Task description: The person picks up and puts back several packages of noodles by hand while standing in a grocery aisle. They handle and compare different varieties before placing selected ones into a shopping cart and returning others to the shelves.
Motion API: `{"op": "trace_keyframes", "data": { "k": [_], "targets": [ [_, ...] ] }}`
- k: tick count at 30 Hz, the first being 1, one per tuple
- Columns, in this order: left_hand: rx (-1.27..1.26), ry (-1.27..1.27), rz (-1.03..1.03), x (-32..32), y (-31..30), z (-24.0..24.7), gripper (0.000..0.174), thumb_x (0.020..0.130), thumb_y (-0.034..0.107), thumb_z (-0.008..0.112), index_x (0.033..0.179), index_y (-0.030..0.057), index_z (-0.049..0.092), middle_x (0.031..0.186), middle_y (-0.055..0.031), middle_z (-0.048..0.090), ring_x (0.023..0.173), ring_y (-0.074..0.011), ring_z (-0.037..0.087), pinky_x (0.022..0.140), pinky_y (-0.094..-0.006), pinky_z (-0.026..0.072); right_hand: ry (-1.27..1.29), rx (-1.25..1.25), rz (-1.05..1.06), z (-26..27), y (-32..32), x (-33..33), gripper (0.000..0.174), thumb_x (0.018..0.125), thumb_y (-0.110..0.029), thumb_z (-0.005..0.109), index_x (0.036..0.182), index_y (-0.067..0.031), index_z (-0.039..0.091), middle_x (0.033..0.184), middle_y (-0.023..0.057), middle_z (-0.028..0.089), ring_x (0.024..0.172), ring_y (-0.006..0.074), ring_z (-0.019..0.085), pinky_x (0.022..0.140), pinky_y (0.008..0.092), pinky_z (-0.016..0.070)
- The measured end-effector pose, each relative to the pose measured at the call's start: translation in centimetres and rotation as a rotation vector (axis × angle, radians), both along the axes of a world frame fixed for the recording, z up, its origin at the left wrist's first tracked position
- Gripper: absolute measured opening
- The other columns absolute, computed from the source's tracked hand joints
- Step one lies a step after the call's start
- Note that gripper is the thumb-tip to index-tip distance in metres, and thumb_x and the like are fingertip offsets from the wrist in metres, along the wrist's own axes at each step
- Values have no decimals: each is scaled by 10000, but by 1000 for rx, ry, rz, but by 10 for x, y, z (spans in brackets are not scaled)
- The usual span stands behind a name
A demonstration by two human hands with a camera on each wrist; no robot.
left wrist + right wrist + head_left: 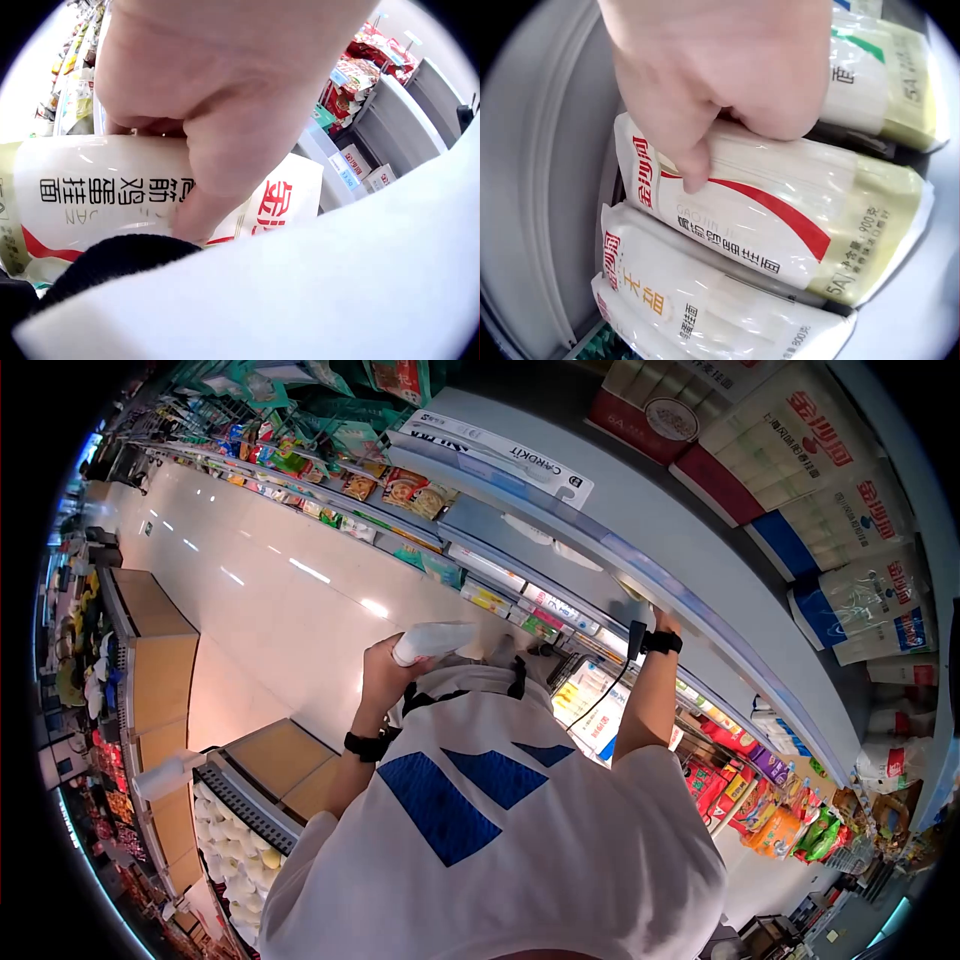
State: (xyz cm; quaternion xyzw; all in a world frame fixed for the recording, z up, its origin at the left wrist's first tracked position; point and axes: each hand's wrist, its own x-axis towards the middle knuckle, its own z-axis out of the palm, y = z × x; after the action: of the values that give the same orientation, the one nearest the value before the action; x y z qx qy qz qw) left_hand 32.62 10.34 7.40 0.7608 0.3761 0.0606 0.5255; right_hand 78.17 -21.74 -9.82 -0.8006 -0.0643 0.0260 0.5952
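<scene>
At the left of the head view I see wood-sided display stands [160, 680], with a bin of white produce [235, 850] at the lower left. Between them and the long shelving run, the pale floor [250, 610] opens up, so my widest room is at the upper left.

Left of centre, my left hand [380, 675] is closed round a white noodle pack [435, 643], thumb across its printed face and fingers curled over an edge. I have it out over the aisle, in front of the shirt [540, 810], well apart from the shelf lip [640, 550].

Right of centre, my right hand [665, 622] is in at the shelving, just beside that lip, so it has far less space. The right wrist view shows it gripping the upper long edge of a second noodle pack [742, 202], a finger or thumb on the front and the rest partly hidden. This pack lies tilted among others: the white pack with orange lettering [705, 292] is just beside its lower edge, and a green-marked pack [885, 82] is at the upper right. A grey curved panel [525, 150] bounds the left side.

Farther right in the head view, bagged noodles [850, 510] line the shelf at the frame's upper right.
</scene>
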Motion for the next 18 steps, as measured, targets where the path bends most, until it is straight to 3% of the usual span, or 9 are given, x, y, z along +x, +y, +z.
{"op": "trace_keyframes", "data": {
  "k": [4, 8, 18],
  "targets": [
    [77, 17, -94, 18, 4, 9, 366, 730, 85, 854, 1074, 33, 740, 924, -118, 766, 798, -202, 723, 755, -325, 564, -60, -117, 13, 19, 19, -5, 342, 959, -170, 669, 1258, -15, 612, 1258, 128, 629, 1157, 232, 580, 1003, 370, 465],
    [181, 54, -156, 33, 10, 12, 419, 715, 92, 863, 1112, 40, 740, 940, -143, 762, 835, -245, 739, 780, -347, 569, -109, -208, 21, 30, 40, -19, 354, 951, -185, 679, 1260, -22, 621, 1257, 132, 637, 1156, 230, 584, 994, 363, 468],
    [96, -27, -210, 59, 14, 22, 466, 686, 112, 881, 1123, 32, 739, 959, -171, 753, 860, -279, 730, 809, -357, 562, -158, -370, 35, 42, 71, -57, 384, 929, -222, 703, 1263, -40, 643, 1253, 140, 655, 1153, 224, 596, 974, 346, 475]
  ]
}}
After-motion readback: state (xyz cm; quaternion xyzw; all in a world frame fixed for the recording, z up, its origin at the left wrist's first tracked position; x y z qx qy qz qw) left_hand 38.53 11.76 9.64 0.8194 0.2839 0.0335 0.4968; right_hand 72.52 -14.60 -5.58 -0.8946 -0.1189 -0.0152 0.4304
